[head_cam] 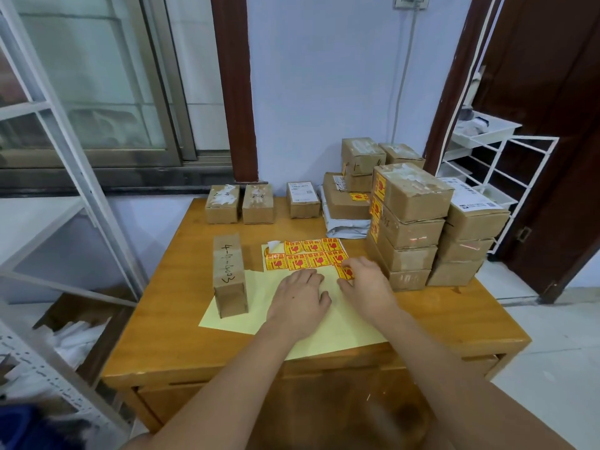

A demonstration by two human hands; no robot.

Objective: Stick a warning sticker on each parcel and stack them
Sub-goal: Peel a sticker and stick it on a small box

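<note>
- We lay our left hand (300, 298) flat, fingers straight, on the yellow sheet (341, 323) on the tabletop (181, 319).
- Our right hand (363, 284) seems to pinch a sticker (344, 272) at the sheet's edge.
- A parcel (229, 276) stands left; stacks (406, 222) rise right.

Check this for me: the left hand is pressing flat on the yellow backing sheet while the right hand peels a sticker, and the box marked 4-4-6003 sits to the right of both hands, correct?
Not quite. In the head view, the box marked 4-4-6003 sits to the left of both hands, not the right. The rest holds: the left hand presses flat on the yellow backing sheet while the right hand peels a sticker.
</note>
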